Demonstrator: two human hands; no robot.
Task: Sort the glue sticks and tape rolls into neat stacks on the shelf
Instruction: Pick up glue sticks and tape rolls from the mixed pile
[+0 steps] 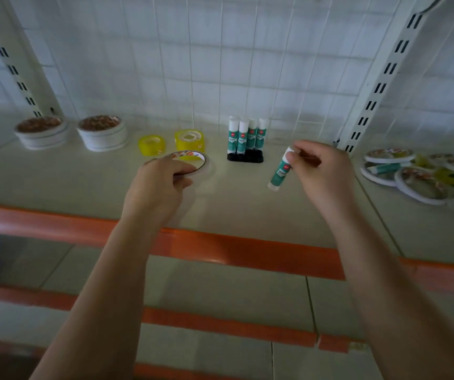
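My left hand (160, 185) grips a thin white tape roll (193, 160), held flat just above the shelf (234, 198). My right hand (321, 171) pinches the cap end of a green-and-white glue stick (280, 170), which hangs tilted over the shelf. Several glue sticks (246, 135) stand upright in a group on a black base by the back wall. Two yellow tape rolls (151, 145) (190, 139) sit left of them. Two stacks of white tape rolls (42, 131) (102, 133) stand at the far left.
A loose heap of tape rolls and glue sticks (423, 176) lies on the shelf at the right. An orange rail (220, 248) runs along the shelf's front edge. Slotted white uprights (379, 89) rise at both sides, with a wire grid behind.
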